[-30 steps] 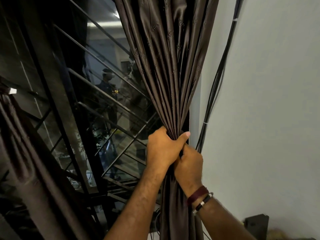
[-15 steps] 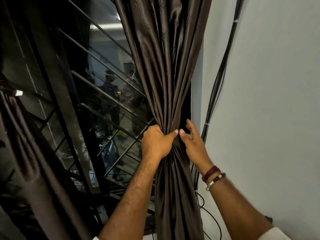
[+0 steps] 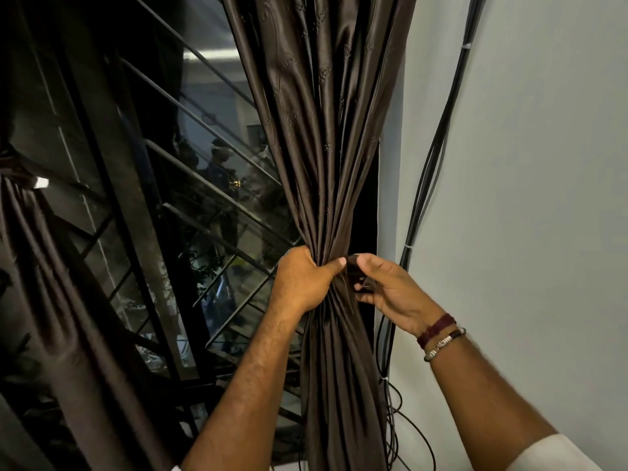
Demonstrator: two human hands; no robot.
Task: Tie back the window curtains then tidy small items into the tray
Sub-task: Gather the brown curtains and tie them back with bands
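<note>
hanging nearly straight down beside the grey wall [image 3: 543, 164], the dark brown satin curtain [image 3: 323, 130] has its long axis running top to bottom, leaning slightly rightward toward the top, its pleats fanning wide above and pinched to a narrow waist at mid-height before spreading again below. the left hand [image 3: 302, 280] grips that waist, fingers wrapped round the gathered folds and thumb pressed across the front. the right hand [image 3: 387, 287] sits just beside it on the wall side, fingers curled and pinching something small and dark at the curtain's edge; what that piece is cannot be told. two bracelets [image 3: 440, 336] circle the right wrist. a bundle of black cables [image 3: 438, 137] runs down the wall just right of the curtain. to the left, the window [image 3: 204, 198] with slanted metal bars shows dim reflections, and a second curtain [image 3: 51, 283] hangs at the far left. compared with half a second ago, the right hand has changed from straight fingers laid against the folds to a curled pinch, while the left hand keeps the same grip at the same place.
</note>
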